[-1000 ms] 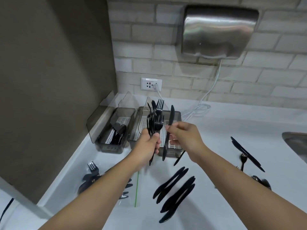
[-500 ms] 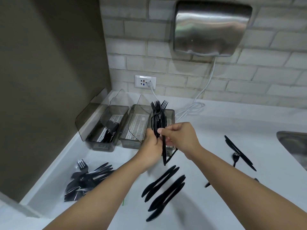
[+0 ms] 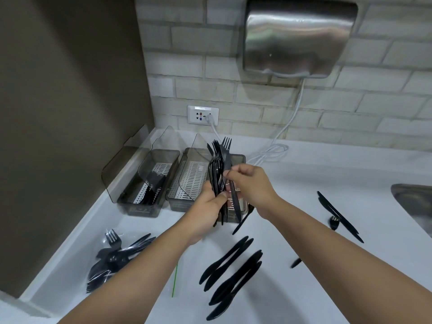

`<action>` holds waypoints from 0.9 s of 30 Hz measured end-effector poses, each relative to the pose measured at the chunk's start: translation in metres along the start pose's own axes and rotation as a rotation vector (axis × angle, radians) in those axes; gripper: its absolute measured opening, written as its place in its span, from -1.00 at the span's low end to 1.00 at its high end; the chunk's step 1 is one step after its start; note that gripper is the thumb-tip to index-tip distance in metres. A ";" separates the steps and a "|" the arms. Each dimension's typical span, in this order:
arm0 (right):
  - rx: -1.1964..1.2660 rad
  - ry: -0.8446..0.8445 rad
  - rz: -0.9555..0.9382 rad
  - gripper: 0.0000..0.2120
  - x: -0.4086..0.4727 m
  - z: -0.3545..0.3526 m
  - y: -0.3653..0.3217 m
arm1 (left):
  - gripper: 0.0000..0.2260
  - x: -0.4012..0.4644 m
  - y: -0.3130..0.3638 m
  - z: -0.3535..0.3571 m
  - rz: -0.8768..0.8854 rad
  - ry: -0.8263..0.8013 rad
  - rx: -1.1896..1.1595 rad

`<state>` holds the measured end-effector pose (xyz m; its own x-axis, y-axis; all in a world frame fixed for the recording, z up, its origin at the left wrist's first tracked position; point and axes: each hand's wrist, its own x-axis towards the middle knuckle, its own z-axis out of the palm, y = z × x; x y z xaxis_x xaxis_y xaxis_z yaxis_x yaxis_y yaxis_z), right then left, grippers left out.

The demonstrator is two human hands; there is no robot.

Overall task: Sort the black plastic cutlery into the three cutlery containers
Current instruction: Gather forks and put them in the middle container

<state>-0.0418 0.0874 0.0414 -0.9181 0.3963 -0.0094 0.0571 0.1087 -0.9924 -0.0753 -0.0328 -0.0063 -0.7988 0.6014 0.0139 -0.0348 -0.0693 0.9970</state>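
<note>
Black knife [image 3: 233, 199] now against fork bundle [image 3: 218, 174]; both hands gripping.

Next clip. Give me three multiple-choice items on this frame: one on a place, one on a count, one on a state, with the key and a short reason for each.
1. Where does the cutlery in the clear bag lie?
A. On the counter, at the near left
B. In the sink
C. In the middle container

2. How many cutlery containers have their lids raised?
A. None
B. One
C. Three

3. What is the left hand doing?
A. Resting flat on the counter
B. Gripping a bundle of forks, tines up
C. Holding a lid open

Key: 1 A, the bag lies by the left wall on the counter; 2 C, three smoky lids stand open; 3 B, fingers wrap the bundle while the right hand pinches one piece in it.
</note>
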 end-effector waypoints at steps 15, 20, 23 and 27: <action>0.142 0.054 0.024 -0.83 0.038 -0.006 -0.019 | -0.94 0.019 -0.002 -0.023 -0.046 0.036 0.102; 0.224 0.167 0.089 -0.87 0.062 -0.020 -0.024 | -0.99 0.027 -0.005 -0.029 -0.090 0.157 0.112; 0.225 0.168 0.149 -0.87 0.075 -0.027 -0.016 | -0.95 0.030 -0.003 -0.032 -0.075 0.182 0.112; 0.093 0.151 0.245 -0.88 0.097 -0.028 0.005 | -0.98 0.031 0.000 -0.032 -0.058 0.198 0.072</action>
<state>-0.1197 0.1523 0.0391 -0.8125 0.5321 -0.2383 0.2267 -0.0881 -0.9700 -0.1195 -0.0394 -0.0087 -0.8993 0.4343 -0.0515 -0.0467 0.0216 0.9987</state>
